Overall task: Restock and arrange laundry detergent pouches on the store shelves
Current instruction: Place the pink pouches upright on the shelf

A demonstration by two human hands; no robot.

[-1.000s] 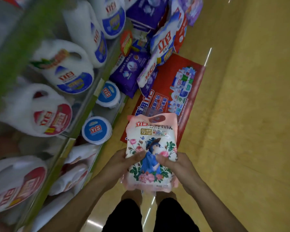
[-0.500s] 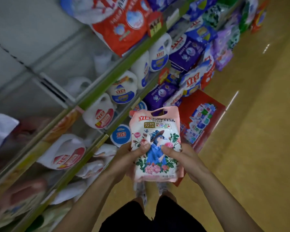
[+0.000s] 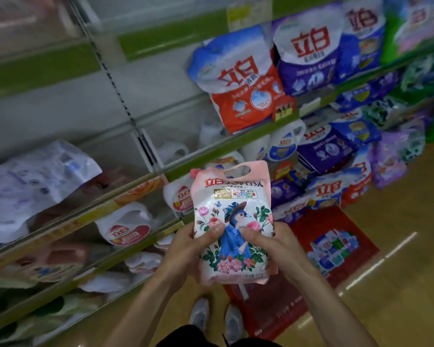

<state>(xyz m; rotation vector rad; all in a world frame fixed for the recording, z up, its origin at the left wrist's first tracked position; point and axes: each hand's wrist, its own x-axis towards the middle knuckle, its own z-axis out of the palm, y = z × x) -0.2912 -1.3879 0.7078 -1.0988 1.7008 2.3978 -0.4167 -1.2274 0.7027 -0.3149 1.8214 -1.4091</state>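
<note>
The scene is dimly and evenly lit from overhead, and thin streaks of glare are thrown on the floor (image 3: pixel 411 284). The shelves (image 3: pixel 48 62) at left and top are smeared by motion blur, and their edges are bowed by the wide lens. The pouch (image 3: pixel 232 204) at centre is rendered sharpest, though its small print is not resolved.

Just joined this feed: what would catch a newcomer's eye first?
A pink floral pouch, centre frame, held upright between the left grip and right grip. Upper right, a big red-and-white bag sits on a green-edged shelf; a red carton lies on the floor.
</note>
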